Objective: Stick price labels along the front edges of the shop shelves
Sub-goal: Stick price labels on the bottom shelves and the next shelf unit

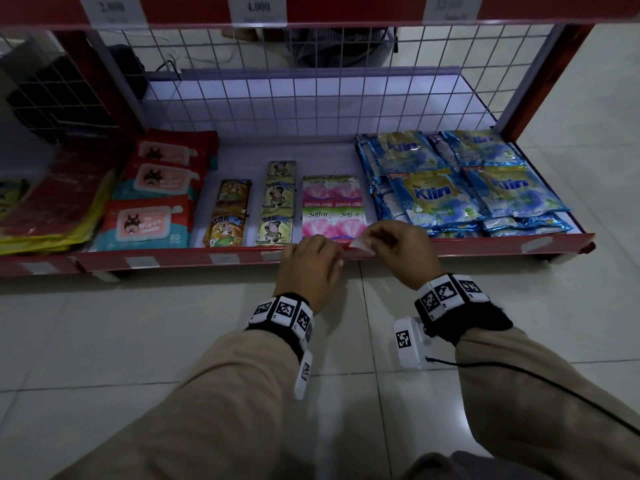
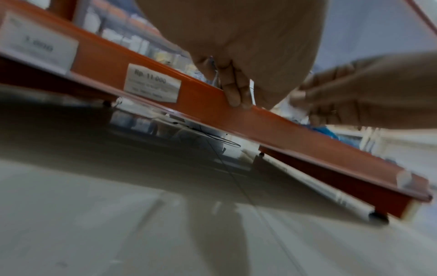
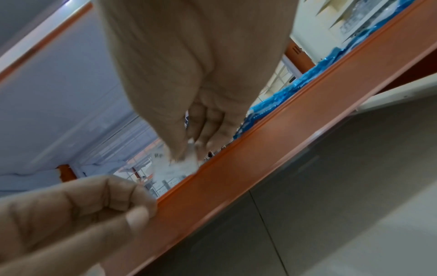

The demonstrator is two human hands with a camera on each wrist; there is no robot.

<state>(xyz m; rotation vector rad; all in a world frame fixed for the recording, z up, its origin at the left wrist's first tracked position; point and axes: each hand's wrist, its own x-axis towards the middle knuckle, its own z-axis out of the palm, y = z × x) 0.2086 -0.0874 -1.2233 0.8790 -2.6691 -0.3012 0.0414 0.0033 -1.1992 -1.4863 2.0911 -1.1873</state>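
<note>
The bottom shelf's red front edge (image 1: 467, 245) runs across the head view. My right hand (image 1: 391, 244) pinches a small white price label (image 1: 362, 245) just above that edge, in front of the pink Soffell sachets (image 1: 333, 206). In the right wrist view the label (image 3: 182, 164) hangs from my fingertips over the orange rail (image 3: 260, 164). My left hand (image 1: 311, 258) is just left of the label, its fingers curled over the rail's top and its thumb (image 2: 234, 87) on the rail's front (image 2: 307, 138).
Several labels sit on the edge to the left (image 1: 224, 258), one reading Rp 11.000 (image 2: 152, 83), and one at the far right (image 1: 536, 244). Wet wipes (image 1: 149, 202), drink sachets (image 1: 228, 213) and blue Klin packs (image 1: 460, 181) fill the shelf. An upper shelf with price tags (image 1: 258, 8) overhangs.
</note>
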